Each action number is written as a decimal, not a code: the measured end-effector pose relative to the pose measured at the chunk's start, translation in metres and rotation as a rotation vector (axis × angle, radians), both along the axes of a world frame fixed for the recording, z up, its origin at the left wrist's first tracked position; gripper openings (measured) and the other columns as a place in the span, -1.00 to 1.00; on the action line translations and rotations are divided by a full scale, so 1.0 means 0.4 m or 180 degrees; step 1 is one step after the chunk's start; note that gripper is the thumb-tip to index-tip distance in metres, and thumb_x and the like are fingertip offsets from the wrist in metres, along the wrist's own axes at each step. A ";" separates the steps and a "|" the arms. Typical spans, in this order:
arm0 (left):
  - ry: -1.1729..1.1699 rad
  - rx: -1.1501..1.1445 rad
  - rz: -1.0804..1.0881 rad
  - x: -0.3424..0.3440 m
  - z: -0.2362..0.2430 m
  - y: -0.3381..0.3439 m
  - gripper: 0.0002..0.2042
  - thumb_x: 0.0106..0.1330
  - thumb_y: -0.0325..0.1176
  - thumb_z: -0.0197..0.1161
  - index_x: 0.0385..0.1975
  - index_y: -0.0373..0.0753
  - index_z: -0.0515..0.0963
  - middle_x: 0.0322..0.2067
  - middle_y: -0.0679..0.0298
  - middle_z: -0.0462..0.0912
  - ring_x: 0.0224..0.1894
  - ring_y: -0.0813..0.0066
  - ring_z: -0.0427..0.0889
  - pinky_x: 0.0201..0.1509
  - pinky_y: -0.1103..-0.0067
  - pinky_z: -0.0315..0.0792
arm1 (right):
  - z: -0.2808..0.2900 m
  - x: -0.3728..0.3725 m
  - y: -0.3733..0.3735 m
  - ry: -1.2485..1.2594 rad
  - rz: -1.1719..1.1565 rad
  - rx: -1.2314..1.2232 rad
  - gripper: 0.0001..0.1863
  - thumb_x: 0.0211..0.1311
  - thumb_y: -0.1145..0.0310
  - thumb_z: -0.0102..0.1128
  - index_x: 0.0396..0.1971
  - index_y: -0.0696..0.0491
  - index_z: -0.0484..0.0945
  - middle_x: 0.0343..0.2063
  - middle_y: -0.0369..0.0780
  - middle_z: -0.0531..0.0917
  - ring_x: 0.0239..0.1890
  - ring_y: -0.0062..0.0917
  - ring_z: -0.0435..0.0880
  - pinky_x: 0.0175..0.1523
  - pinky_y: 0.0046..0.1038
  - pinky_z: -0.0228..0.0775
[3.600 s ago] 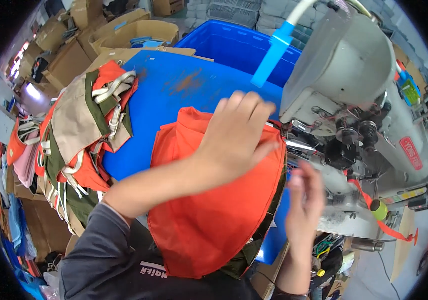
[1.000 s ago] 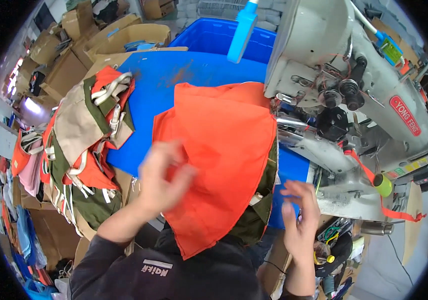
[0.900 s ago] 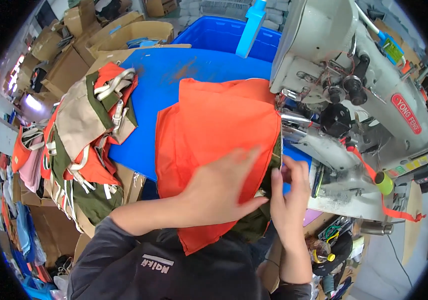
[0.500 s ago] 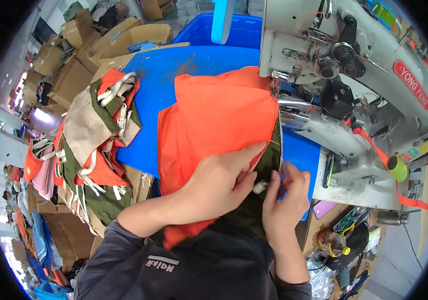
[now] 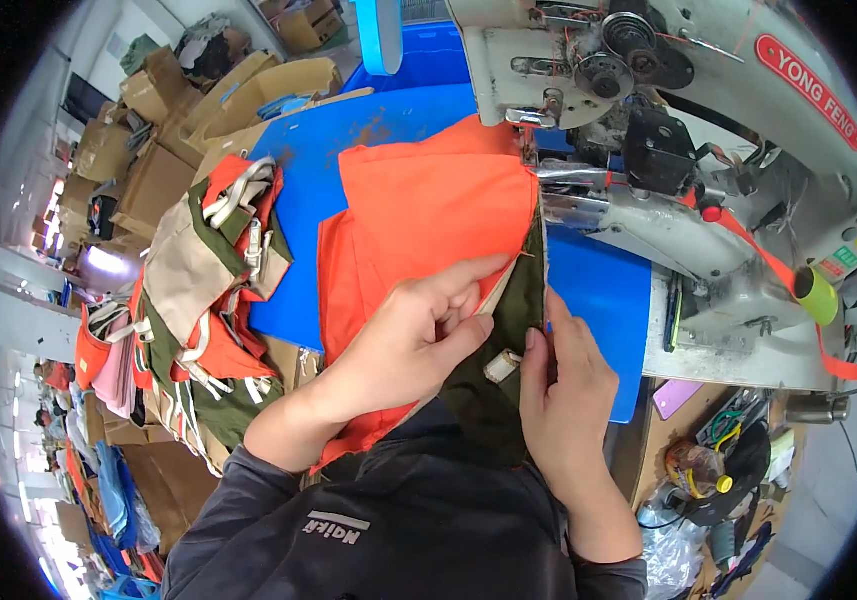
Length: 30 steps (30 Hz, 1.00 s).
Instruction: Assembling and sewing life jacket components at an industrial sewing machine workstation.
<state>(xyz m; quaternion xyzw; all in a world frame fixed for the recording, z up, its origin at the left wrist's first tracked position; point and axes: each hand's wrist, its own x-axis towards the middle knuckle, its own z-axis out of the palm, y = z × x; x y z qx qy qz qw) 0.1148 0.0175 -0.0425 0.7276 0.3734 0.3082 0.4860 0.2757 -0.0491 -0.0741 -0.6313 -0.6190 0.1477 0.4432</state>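
Note:
An orange fabric piece [image 5: 428,210] lies over an olive-green fabric piece [image 5: 483,405], its far right corner under the needle area of a sewing machine [image 5: 588,90]. My left hand [image 5: 413,330] rests on the orange layer, thumb and curled fingers closed on its right edge, index finger pointing along it. That edge is lifted a little, baring the green layer beneath. My right hand [image 5: 570,395] pinches the green layer's right edge between thumb and fingers. Beside its thumb, a small whitish rolled strap [image 5: 501,366] sits on the green fabric.
Finished-looking orange, beige and green pieces with white straps [image 5: 213,270] are heaped left of the blue table [image 5: 298,190]. A blue bin [image 5: 428,55] and cardboard boxes [image 5: 163,190] stand beyond. To the right are a purple flat object [image 5: 676,398] and a yellow-capped bottle [image 5: 698,470].
My view has shifted, so the machine sits further left. The orange edge is folded back more, and my right fingers now lie straighter along the green edge. The rolled strap shows more fully.

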 end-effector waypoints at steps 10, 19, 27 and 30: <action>0.0645 0.0117 -0.0061 0.008 0.106 -0.011 -0.51 0.27 -0.62 0.15 0.24 -0.38 0.37 -0.65 0.41 0.24 -0.60 0.75 0.22 -0.50 0.68 0.17 | 0.006 -0.001 0.000 0.2653 0.0761 -0.0657 -0.63 0.33 0.61 0.11 0.13 0.19 0.48 -0.48 -0.43 0.45 -0.49 -0.83 0.31 -0.42 -0.73 0.16; 0.1092 0.1091 -0.0321 0.041 0.093 -0.010 -0.48 0.21 -0.57 0.16 0.22 -0.48 0.30 -0.54 -0.02 0.52 -0.49 -0.04 0.58 -0.41 0.30 0.43 | 0.001 -0.012 -0.008 0.2586 0.0770 -0.0592 -0.58 0.36 0.65 0.03 0.21 0.20 0.41 -0.29 -0.40 0.56 -0.34 -0.86 0.38 -0.26 -0.81 0.22; 0.1072 0.1102 -0.0343 0.060 0.081 0.030 -0.55 0.21 -0.57 0.13 0.13 -0.50 0.32 -0.50 -0.07 0.54 -0.42 -0.13 0.57 -0.35 0.20 0.41 | 0.005 0.003 0.035 0.2870 0.0872 -0.0396 -0.59 0.42 0.62 -0.03 0.24 0.25 0.38 -0.16 -0.34 0.61 -0.20 -0.80 0.50 -0.11 -0.75 0.31; 0.1074 0.1118 -0.0321 0.068 0.069 0.050 -0.59 0.22 -0.56 0.11 0.10 -0.49 0.33 -0.50 -0.08 0.54 -0.40 -0.13 0.57 -0.34 0.20 0.41 | 0.008 -0.004 0.057 0.2963 0.0733 -0.0390 -0.59 0.42 0.63 -0.04 0.24 0.25 0.38 -0.11 -0.31 0.61 -0.14 -0.77 0.52 -0.05 -0.74 0.32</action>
